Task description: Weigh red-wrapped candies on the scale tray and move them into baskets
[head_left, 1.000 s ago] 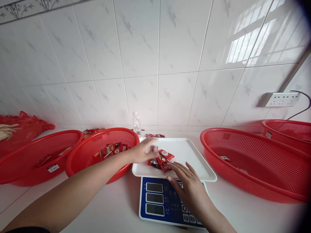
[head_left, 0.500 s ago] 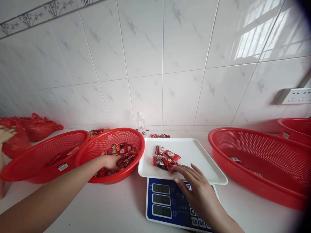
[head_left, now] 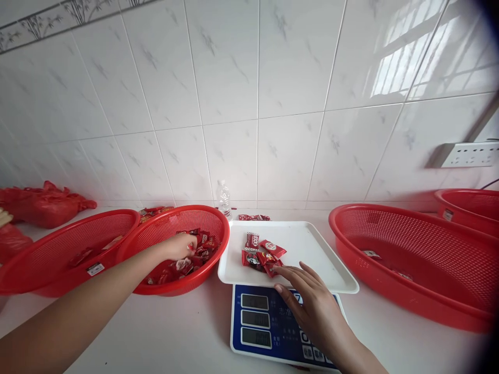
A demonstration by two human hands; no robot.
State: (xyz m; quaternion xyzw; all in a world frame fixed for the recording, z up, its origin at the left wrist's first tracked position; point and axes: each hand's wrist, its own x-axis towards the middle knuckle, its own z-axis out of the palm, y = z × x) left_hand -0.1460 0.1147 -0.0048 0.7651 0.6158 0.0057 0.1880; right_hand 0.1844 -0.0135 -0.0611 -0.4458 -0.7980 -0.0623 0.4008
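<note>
My left hand [head_left: 182,246] is inside a red mesh basket [head_left: 167,221] among small red snack packets [head_left: 183,265]. Its fingers are closed, with a bit of red wrapper showing between them; the rest of that packet is hidden. My right hand [head_left: 307,293] hovers over the front of a blue digital scale [head_left: 275,332], fingers spread and holding nothing. Its fingertips reach the edge of a small pile of red packets [head_left: 263,253] lying on the scale's white tray [head_left: 307,244].
Another red basket [head_left: 74,234] with a few packets stands at left, beside red plastic bags [head_left: 54,205]. Part of another person's hand [head_left: 4,217] shows at the left edge. A clear bottle [head_left: 223,200] is by the wall. Right stand a large red basket [head_left: 409,311] and a smaller one [head_left: 468,195].
My left hand has risen slightly among the packets and its fingers have closed. My right hand stays nearly in place. The view has shifted a little, and the other person's hand has mostly left the frame.
</note>
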